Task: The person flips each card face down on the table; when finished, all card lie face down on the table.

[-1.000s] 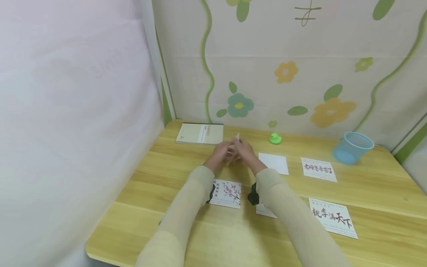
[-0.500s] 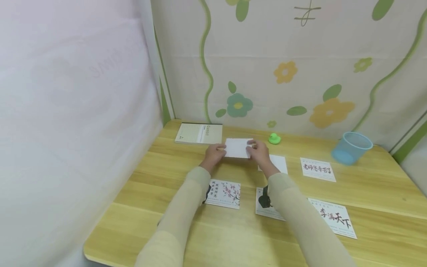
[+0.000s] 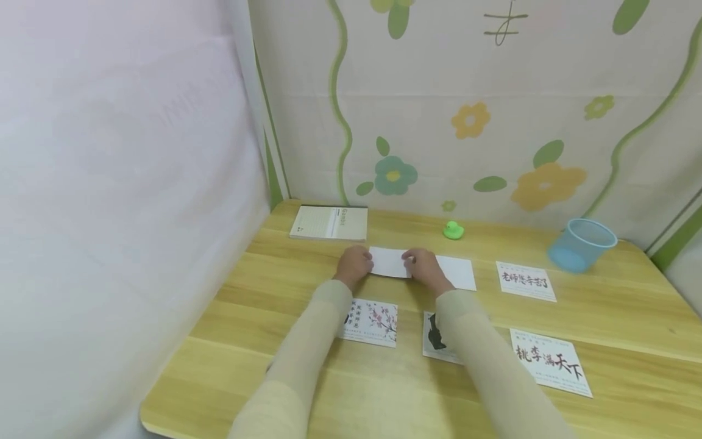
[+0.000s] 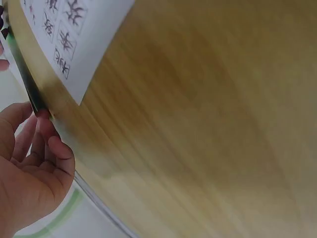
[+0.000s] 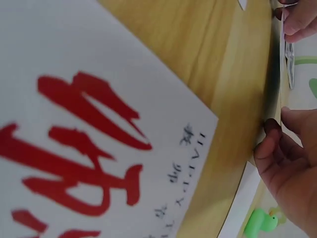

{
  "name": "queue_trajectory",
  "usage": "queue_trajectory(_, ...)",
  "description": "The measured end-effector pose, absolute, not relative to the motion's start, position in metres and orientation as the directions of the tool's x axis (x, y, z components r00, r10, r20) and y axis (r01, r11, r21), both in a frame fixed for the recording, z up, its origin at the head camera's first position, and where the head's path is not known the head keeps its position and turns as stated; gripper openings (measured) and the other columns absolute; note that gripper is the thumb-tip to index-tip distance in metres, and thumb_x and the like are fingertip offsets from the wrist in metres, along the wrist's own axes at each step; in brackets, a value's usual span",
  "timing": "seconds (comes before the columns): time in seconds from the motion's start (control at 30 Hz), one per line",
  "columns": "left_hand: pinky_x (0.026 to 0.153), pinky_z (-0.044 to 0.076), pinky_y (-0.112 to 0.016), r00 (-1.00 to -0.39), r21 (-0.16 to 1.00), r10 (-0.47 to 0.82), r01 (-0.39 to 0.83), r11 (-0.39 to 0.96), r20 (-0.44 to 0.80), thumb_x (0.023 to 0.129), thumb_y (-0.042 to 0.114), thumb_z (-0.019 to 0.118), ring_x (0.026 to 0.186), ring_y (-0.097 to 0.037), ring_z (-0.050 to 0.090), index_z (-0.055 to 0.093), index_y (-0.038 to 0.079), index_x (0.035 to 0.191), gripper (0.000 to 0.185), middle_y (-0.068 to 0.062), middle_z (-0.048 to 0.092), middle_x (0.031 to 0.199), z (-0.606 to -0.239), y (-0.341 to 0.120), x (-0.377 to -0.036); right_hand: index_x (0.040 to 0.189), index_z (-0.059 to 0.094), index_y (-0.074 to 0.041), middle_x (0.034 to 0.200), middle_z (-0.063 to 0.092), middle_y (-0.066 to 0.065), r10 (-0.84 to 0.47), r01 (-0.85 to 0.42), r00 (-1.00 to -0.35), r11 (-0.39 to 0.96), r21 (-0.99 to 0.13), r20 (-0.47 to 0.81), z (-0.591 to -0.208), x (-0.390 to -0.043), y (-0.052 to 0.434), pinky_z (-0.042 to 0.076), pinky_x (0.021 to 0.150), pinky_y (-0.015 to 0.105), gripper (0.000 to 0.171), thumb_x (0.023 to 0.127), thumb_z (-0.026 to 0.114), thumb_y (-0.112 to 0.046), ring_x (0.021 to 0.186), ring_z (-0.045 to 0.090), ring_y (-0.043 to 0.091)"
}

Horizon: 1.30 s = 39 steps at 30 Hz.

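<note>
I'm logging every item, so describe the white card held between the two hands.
The white card is a plain rectangular sheet, blank on the side facing up, and looks like thin paper or card. It lies flat or nearly flat just above the wooden table, long side across. The left hand pinches its left end and the right hand its right end. Whether it touches the table cannot be told.

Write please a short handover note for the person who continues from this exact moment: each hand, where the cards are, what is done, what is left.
Left hand pinches the left edge of the blank white card; right hand pinches its right edge. The card is low over the table, in front of the notebook.
Another blank card lies just right of it.
Four printed cards lie face up: blossom card, partly hidden card under the right sleeve, and two calligraphy cards.
Done: the card is held level, blank side up.
Left: probably to set it flat and let go.
</note>
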<state>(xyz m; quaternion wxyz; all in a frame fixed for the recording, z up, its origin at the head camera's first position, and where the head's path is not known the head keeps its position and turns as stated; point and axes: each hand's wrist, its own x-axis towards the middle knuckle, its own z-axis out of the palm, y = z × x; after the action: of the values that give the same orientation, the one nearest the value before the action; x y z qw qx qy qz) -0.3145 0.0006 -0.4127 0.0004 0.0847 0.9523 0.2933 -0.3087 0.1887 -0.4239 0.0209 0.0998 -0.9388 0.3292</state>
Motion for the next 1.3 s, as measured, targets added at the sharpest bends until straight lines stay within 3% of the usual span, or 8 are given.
queue_trajectory(0.23, 0.072, 0.044, -0.033, -0.977, 0.422, 0.206, 0.207, 0.883, 0.048, 0.075, 0.016, 0.060, 0.082, -0.022, 0.055, 0.062, 0.006, 0.092, 0.019, -0.006, 0.061, 0.090, -0.417, 0.006, -0.312, 0.100, 0.060, -0.001, 0.102, 0.058, 0.015, -0.192, -0.229, -0.973, 0.860, -0.456, 0.126, -0.435, -0.308, 0.185, 0.038, 0.085, 0.042, 0.020, 0.083, 0.050, -0.007, 0.098, 0.051, 0.033)
queue_trajectory(0.47, 0.067, 0.042, -0.034, -0.986, 0.532, 0.164, 0.134, 0.836, -0.010, 0.081, 0.022, 0.053, 0.074, -0.022, 0.053, 0.058, 0.007, 0.088, 0.017, -0.006, 0.058, 0.083, -0.416, -0.007, -0.301, 0.106, 0.056, -0.004, 0.098, 0.059, 0.014, -0.122, -0.165, -0.985, 0.879, -0.446, 0.124, -0.427, -0.298, 0.178, 0.045, 0.070, 0.040, 0.026, 0.083, 0.052, -0.016, 0.080, 0.055, 0.028)
queue_trajectory(0.67, 0.074, 0.044, -0.039, -0.958, 0.663, 0.143, -0.061, 0.746, -0.250, 0.083, 0.032, 0.049, 0.082, -0.028, 0.054, 0.039, 0.006, 0.126, 0.051, -0.014, 0.046, 0.119, -0.397, -0.034, -0.279, 0.121, 0.043, -0.007, 0.083, 0.053, 0.013, -0.110, 0.020, -0.977, 0.809, -0.588, -0.184, -0.394, -0.258, 0.170, 0.046, 0.053, 0.033, 0.042, 0.082, 0.053, -0.021, 0.061, 0.051, 0.023)
queue_trajectory(0.77, 0.064, 0.048, -0.039, -0.926, 0.739, 0.167, -0.152, 0.656, -0.338, 0.084, 0.033, 0.049, 0.065, -0.025, 0.054, 0.027, 0.007, 0.133, 0.060, -0.018, 0.046, 0.116, -0.389, -0.045, -0.262, 0.127, 0.037, -0.009, 0.093, 0.051, 0.015, -0.138, 0.098, -0.940, 0.767, -0.634, -0.312, -0.386, -0.234, 0.165, 0.048, 0.049, 0.035, 0.051, 0.080, 0.056, -0.022, 0.061, 0.053, 0.027)
queue_trajectory(0.87, 0.060, 0.047, -0.039, -0.897, 0.776, 0.212, -0.193, 0.601, -0.387, 0.085, 0.032, 0.048, 0.052, -0.020, 0.049, 0.016, 0.008, 0.136, 0.065, -0.020, 0.049, 0.106, -0.382, -0.050, -0.243, 0.130, 0.033, -0.011, 0.112, 0.048, 0.018, -0.191, 0.084, -0.919, 0.761, -0.644, -0.345, -0.385, -0.212, 0.158, 0.048, 0.057, 0.040, 0.060, 0.078, 0.059, -0.023, 0.074, 0.054, 0.031)
queue_trajectory(1.03, 0.063, 0.047, -0.041, -0.876, 0.827, 0.266, -0.225, 0.515, -0.404, 0.085, 0.032, 0.047, 0.070, -0.029, 0.053, 0.008, 0.011, 0.137, 0.069, -0.023, 0.036, 0.122, -0.376, -0.048, -0.219, 0.133, 0.030, -0.011, 0.122, 0.044, 0.016, -0.235, 0.032, -0.923, 0.743, -0.668, -0.305, -0.386, -0.191, 0.148, 0.043, 0.073, 0.045, 0.067, 0.075, 0.062, -0.025, 0.089, 0.051, 0.027)
queue_trajectory(1.13, 0.066, 0.048, -0.042, -0.877, 0.851, 0.260, -0.257, 0.458, -0.405, 0.085, 0.035, 0.047, 0.087, -0.038, 0.050, 0.008, 0.013, 0.138, 0.070, -0.023, 0.024, 0.132, -0.378, -0.047, -0.215, 0.134, 0.026, -0.011, 0.116, 0.048, 0.018, -0.252, 0.030, -0.922, 0.710, -0.703, -0.294, -0.389, -0.186, 0.144, 0.043, 0.073, 0.043, 0.070, 0.076, 0.062, -0.025, 0.092, 0.050, 0.025)
queue_trajectory(1.3, 0.073, 0.045, -0.043, -0.857, 0.880, 0.251, -0.379, 0.285, -0.450, 0.084, 0.039, 0.047, 0.090, -0.038, 0.049, 0.006, 0.014, 0.138, 0.072, -0.024, 0.019, 0.134, -0.384, -0.050, -0.214, 0.136, 0.021, -0.012, 0.109, 0.050, 0.019, -0.244, 0.091, -0.918, 0.635, -0.767, -0.312, -0.394, -0.184, 0.140, 0.045, 0.058, 0.035, 0.073, 0.076, 0.062, -0.026, 0.080, 0.052, 0.025)
